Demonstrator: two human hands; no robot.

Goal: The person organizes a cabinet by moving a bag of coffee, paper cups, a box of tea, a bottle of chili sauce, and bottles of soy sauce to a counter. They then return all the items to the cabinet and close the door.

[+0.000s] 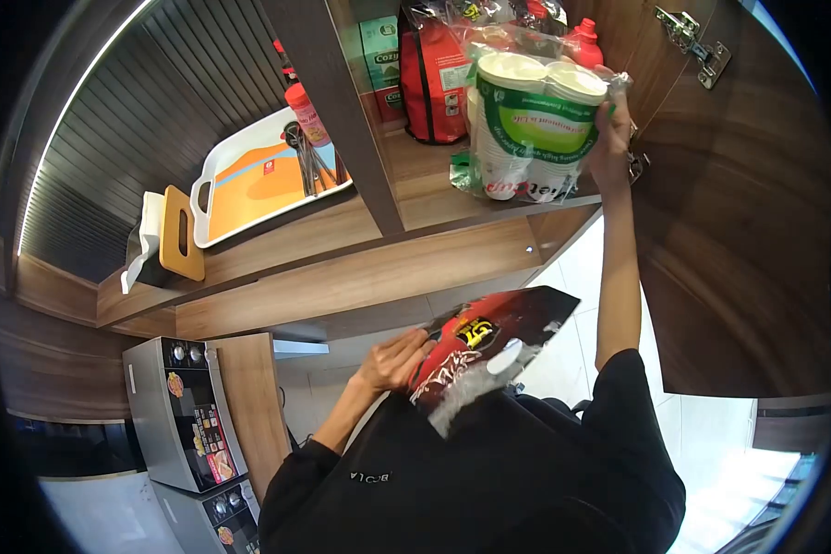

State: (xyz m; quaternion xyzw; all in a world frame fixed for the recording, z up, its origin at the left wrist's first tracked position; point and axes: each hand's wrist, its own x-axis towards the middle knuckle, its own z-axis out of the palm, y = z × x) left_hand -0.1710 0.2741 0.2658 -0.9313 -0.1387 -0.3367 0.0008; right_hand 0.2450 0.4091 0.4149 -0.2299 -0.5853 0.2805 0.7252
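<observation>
My left hand (395, 362) grips the edge of a red and black glossy package (489, 337) in front of my chest. This package looks flat, with a yellow logo and a crumpled clear end. Up at the open cupboard, my right hand (611, 148) is closed on the right side of a plastic-wrapped pack of paper cups (537, 125). The pack has a green and white label that reads upside down. It stands at the front of the shelf, its bottom near the shelf edge. My right fingers are partly hidden by the wrap.
Behind the cups are a red bag (431, 83), green boxes (381, 55) and a red bottle (585, 44). The dark cupboard door (739, 231) hangs open at right. Left of the divider (346, 111) sit a white-rimmed tray (203, 198) and a tissue box (183, 235). Microwave-like appliances (180, 406) stand lower left.
</observation>
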